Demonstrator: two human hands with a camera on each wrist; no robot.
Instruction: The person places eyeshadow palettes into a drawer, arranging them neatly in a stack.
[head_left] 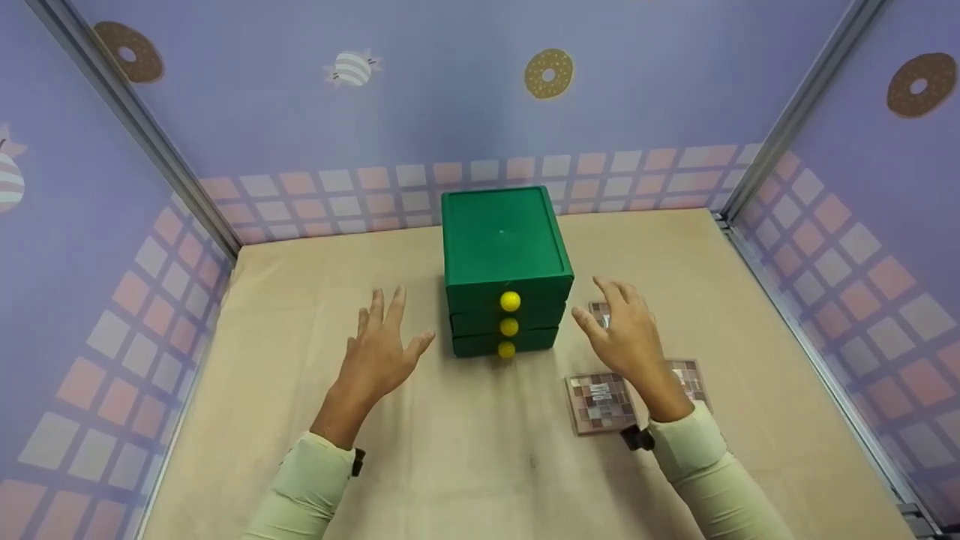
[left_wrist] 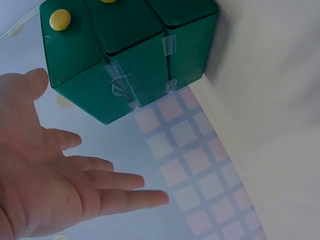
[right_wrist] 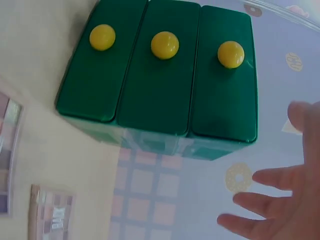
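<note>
A green box of three stacked drawers [head_left: 502, 236] stands on the cloth-covered table, each drawer front bearing a round yellow knob [head_left: 510, 301]. To its left my left hand [head_left: 375, 356] hovers with fingers spread, touching nothing. On the other side my right hand [head_left: 626, 334] is held up, its fingers extended and apart from the box. In the left wrist view, clear tape [left_wrist: 169, 46] shows on the box's side. Beneath and beside the right hand lie flat checkered palettes [head_left: 600, 403]; the hand and forearm partly cover them.
Another checkered palette [head_left: 688, 379] lies by the right wrist, and a smaller one [head_left: 598, 311] sits partly behind the right hand. Purple patterned walls [head_left: 450, 90] enclose the beige tabletop [head_left: 450, 465] at the back and both sides. A metal post [head_left: 795, 112] rises at the back right corner.
</note>
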